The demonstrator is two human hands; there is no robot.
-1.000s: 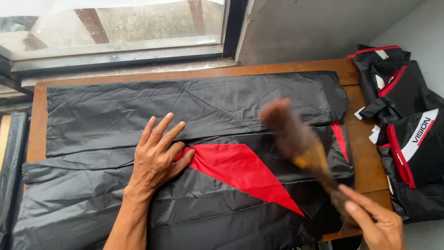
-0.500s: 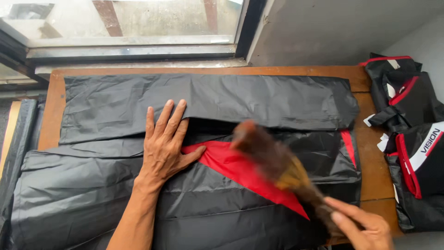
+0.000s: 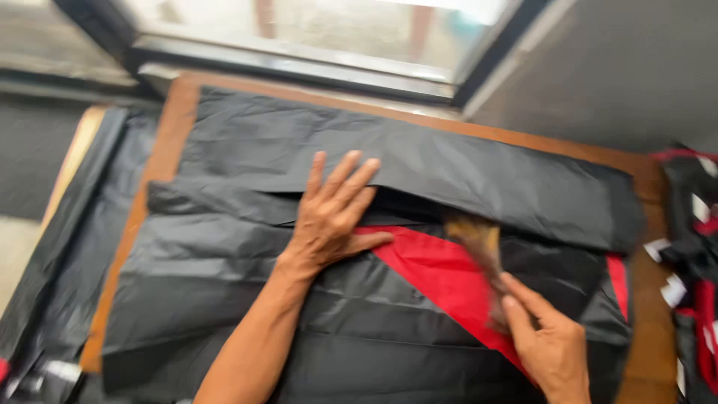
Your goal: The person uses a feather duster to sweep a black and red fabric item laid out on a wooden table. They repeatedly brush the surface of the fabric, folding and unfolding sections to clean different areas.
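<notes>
Left hand (image 3: 333,213) laid flat, palm down, fingers spread, pressing on the black fabric (image 3: 314,299) at the point where the red panel (image 3: 441,280) begins; thumb tip touching the red edge

Right hand (image 3: 550,344) closed around the handle of a brush (image 3: 479,247), index finger extended along the handle; brown bristles blurred, resting on or just above the fabric at the upper edge of the red panel, just below the folded-over black flap (image 3: 464,172)

Hands apart, left near the centre of the fabric, right toward the lower right corner, red panel between them

Black fabric spread across nearly the whole wooden tabletop (image 3: 168,127), wrinkled, lying in several overlapping layers; upper layer folded down along a long horizontal edge. Red panel triangular, widening toward the lower right; second narrow red strip (image 3: 617,273) near the right end of the fabric

Tabletop set against a window (image 3: 321,26) with a dark frame. More black material (image 3: 82,217) hanging or lying off the left edge of the tabletop. Pile of black, red and white garments (image 3: 692,254) at the right edge, blurred, details not discernible
</notes>
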